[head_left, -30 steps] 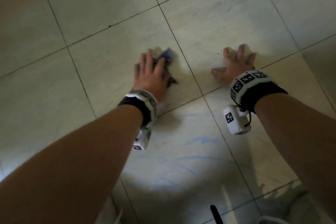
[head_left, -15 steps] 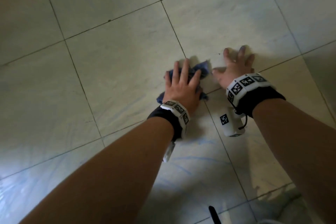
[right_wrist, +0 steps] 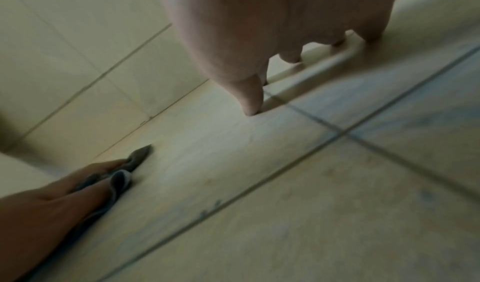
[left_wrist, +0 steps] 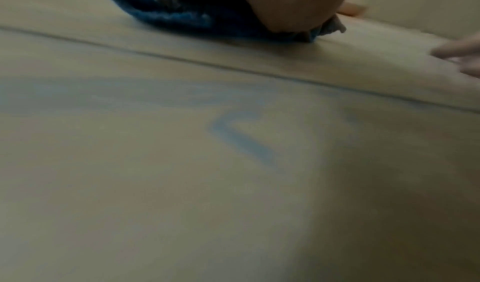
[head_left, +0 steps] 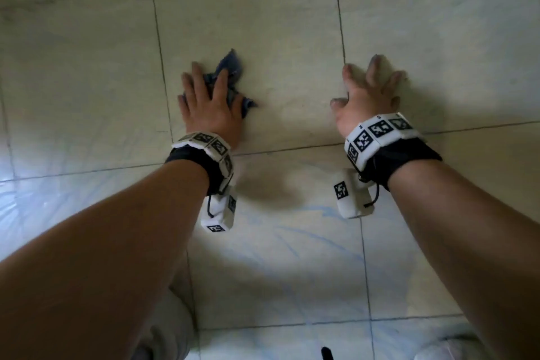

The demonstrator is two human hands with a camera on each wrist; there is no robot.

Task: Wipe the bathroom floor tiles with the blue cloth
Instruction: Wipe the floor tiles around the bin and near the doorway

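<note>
The blue cloth (head_left: 230, 67) lies crumpled on a pale floor tile (head_left: 280, 38), mostly under my left hand (head_left: 204, 96). That hand lies flat on it with straight, spread fingers and presses it down; a corner sticks out beyond the fingertips. In the left wrist view the cloth (left_wrist: 187, 17) bulges from under the palm. The right wrist view shows the left hand (right_wrist: 59, 196) on the cloth (right_wrist: 120, 180) at lower left. My right hand (head_left: 368, 90) is braced on the same tile to the right, fingers spread, holding nothing; its fingertips (right_wrist: 250, 103) touch the floor.
Dark grout lines (head_left: 286, 149) cross the floor. Blue smears (head_left: 315, 231) mark the tile below my wrists, also seen as a blue streak (left_wrist: 241, 140). A tiled wall (right_wrist: 85, 60) rises beyond the floor. A light trouser leg (head_left: 172, 327) is at the bottom edge.
My left hand has slid the cloth leftward, away from the right hand, after a sweep toward it. The right hand has stayed planted on the floor.
</note>
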